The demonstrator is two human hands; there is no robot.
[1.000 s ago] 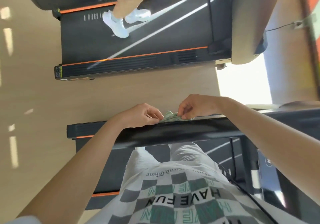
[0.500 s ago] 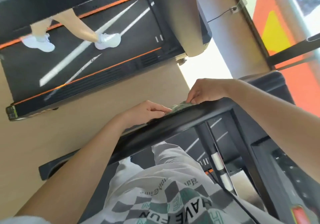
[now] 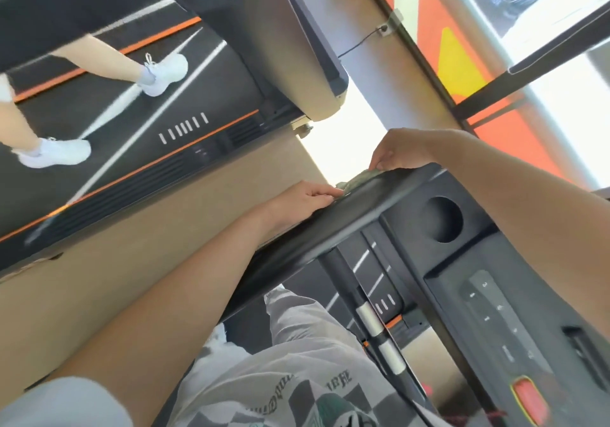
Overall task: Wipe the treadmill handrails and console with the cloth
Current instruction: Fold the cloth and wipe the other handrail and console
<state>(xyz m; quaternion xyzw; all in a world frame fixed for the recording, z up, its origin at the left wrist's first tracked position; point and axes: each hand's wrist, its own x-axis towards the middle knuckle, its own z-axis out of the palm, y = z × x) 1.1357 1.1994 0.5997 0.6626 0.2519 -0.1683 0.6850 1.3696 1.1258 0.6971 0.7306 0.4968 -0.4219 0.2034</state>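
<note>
Tan floor; one handrail, one cloth between left hand, right hand.

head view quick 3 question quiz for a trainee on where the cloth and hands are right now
1. True or false: the cloth lies bunched between the two hands.
2. Fill in: the left hand rests its straight fingers on the black ____.
3. Which one pinches the far end of the cloth? A) left hand B) right hand C) neither
Key: 1 true; 2 handrail; 3 B.
</note>
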